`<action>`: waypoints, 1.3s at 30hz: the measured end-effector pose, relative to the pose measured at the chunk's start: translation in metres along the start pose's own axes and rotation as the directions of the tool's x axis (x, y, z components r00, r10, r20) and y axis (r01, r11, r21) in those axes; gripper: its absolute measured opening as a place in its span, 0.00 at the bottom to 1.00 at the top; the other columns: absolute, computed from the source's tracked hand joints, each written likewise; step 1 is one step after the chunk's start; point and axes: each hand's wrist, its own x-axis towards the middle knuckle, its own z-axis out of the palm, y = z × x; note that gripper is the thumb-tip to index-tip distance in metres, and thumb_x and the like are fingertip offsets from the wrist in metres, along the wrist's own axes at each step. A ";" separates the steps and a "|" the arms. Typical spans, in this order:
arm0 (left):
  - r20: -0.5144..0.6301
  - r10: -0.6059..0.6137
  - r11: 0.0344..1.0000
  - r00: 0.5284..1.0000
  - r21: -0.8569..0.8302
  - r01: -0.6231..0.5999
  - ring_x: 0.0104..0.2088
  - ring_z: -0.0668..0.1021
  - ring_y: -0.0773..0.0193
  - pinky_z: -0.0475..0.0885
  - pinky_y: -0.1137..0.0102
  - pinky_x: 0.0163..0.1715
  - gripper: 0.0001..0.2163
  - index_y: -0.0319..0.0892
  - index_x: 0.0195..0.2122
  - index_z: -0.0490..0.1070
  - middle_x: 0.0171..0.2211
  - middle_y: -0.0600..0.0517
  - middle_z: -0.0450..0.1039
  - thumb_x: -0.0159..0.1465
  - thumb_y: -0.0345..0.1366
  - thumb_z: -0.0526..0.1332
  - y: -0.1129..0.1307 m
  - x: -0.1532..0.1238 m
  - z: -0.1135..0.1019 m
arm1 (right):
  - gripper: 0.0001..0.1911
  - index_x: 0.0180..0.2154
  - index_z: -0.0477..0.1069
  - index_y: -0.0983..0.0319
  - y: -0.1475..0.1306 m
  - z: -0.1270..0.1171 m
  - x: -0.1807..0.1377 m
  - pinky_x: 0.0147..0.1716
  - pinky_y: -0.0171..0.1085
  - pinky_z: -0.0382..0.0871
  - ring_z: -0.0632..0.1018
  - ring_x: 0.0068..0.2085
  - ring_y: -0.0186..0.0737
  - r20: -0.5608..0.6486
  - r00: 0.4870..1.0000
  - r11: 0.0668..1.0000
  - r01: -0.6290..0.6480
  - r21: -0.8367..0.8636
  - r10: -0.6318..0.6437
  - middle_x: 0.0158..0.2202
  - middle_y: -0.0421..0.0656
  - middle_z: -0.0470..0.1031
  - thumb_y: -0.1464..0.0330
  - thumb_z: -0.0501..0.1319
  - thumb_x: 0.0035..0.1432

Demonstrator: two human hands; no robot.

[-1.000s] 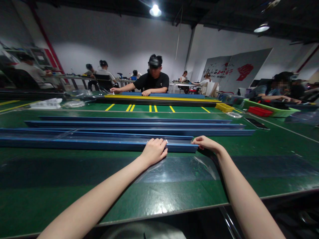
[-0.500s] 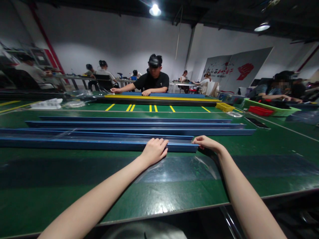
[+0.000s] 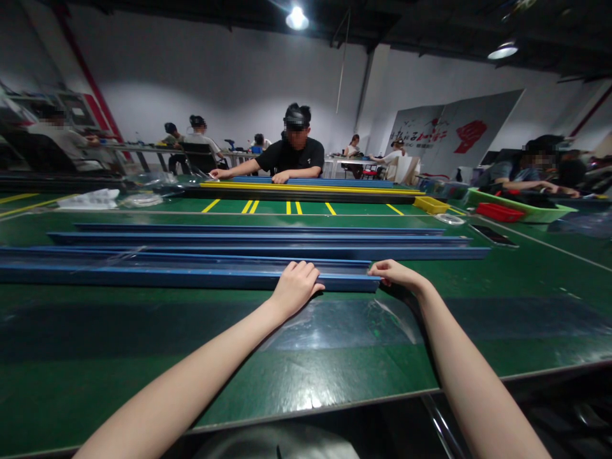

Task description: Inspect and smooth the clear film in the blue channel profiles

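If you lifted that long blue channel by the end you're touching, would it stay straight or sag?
Probably fairly stiff: the blue channel lies dead straight along the table and has upright walls. Being so long and thin, it may still droop if lifted only by the end at the right hand. Flat-based, it should slide rather than roll.

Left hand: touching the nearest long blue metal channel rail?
Touching. Head view: left hand curls over the nearest long blue metal channel rail, no gap.
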 end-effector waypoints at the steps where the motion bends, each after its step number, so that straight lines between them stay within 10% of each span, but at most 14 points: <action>1: -0.003 -0.002 1.000 1.000 -0.001 0.002 0.36 0.68 0.61 0.58 0.67 0.34 0.11 0.39 0.34 0.64 0.32 0.50 0.68 0.59 0.42 0.55 0.000 0.000 0.000 | 0.14 0.24 0.66 0.63 0.000 0.000 0.000 0.18 0.29 0.55 0.60 0.18 0.26 0.000 1.000 1.000 -0.001 -0.001 0.001 0.15 0.34 0.59 0.57 0.58 0.42; 24: 0.007 -0.105 0.994 0.994 0.030 0.105 0.32 0.70 0.60 0.56 0.67 0.30 0.14 0.40 0.31 0.64 0.29 0.49 0.69 0.60 0.46 0.51 0.007 -0.001 -0.001 | 0.11 0.25 0.65 0.62 -0.016 0.001 -0.011 0.19 0.29 0.59 0.67 0.20 0.29 -0.068 0.995 0.994 -0.082 -0.073 0.077 0.15 0.36 0.62 0.60 0.56 0.45; 30: 0.013 -0.098 0.995 0.995 0.022 0.097 0.33 0.70 0.60 0.56 0.67 0.30 0.13 0.40 0.31 0.64 0.29 0.49 0.69 0.61 0.45 0.51 0.007 0.000 -0.002 | 0.14 0.20 0.62 0.61 -0.040 0.010 -0.021 0.21 0.32 0.48 0.66 0.23 0.32 -0.473 0.827 0.772 -0.076 -0.631 -0.305 0.20 0.41 0.68 0.63 0.48 0.52; 39: 0.019 -0.099 0.995 0.995 0.017 0.099 0.34 0.70 0.59 0.57 0.66 0.31 0.13 0.40 0.33 0.65 0.30 0.48 0.69 0.61 0.45 0.50 0.007 0.000 -0.003 | 0.21 0.23 0.65 0.61 -0.071 0.072 -0.016 0.24 0.34 0.46 0.68 0.27 0.33 -0.337 0.745 0.584 0.087 -0.807 -0.576 0.25 0.44 0.71 0.62 0.41 0.59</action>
